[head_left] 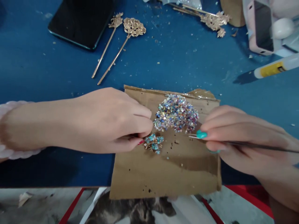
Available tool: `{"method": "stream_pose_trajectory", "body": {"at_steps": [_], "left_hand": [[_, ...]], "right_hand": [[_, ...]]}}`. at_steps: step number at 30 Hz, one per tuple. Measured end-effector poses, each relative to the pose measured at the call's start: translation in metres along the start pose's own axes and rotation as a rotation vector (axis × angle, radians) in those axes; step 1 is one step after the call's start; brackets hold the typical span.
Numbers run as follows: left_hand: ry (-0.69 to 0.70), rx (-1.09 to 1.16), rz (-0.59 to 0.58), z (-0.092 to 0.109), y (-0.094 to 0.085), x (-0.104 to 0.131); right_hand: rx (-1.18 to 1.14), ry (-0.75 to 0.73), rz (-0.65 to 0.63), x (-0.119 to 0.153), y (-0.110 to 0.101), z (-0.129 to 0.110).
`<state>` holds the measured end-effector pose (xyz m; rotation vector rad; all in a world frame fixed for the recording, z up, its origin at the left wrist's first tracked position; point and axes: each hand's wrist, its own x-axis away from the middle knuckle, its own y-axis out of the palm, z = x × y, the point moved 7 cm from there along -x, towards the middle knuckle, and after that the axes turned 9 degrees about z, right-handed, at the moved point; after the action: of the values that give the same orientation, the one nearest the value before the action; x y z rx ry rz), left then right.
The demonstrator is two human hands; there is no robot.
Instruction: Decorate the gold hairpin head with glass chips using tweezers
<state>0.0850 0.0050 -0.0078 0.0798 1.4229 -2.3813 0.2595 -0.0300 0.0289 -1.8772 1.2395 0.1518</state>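
Observation:
My left hand (116, 121) is closed around the stick of a hairpin, most of it hidden inside the fingers. The hairpin's ornate gold head (154, 143), set with turquoise stones, pokes out past the fingertips above a cardboard sheet (163, 180). In my right hand (240, 140) is a pair of thin tweezers (252, 144), pinched between the fingers. Their tips point left, just beside a pile of small multicoloured stone chips (176, 113) on the cardboard. I cannot make out whether a chip sits between the tips.
Two gold hairpins (116, 56) lie near a dark phone (81, 23) at the upper left. More hairpins (213, 21) are at the top. A light pink device (261, 28) and a glue tube (275, 68) lie on the right of the blue table (175, 62).

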Motion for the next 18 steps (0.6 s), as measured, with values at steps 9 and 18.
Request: {"method": "stream_pose_trajectory", "body": {"at_steps": [9,18], "left_hand": [[0.001,-0.048,-0.01,-0.001,0.003,0.008],[-0.035,-0.063,-0.076,-0.001,0.006,0.014]], "right_hand": [[0.019,0.04,0.008,-0.002,0.001,0.015],[0.062,0.083,-0.061,-0.008,0.006,0.017]]}}
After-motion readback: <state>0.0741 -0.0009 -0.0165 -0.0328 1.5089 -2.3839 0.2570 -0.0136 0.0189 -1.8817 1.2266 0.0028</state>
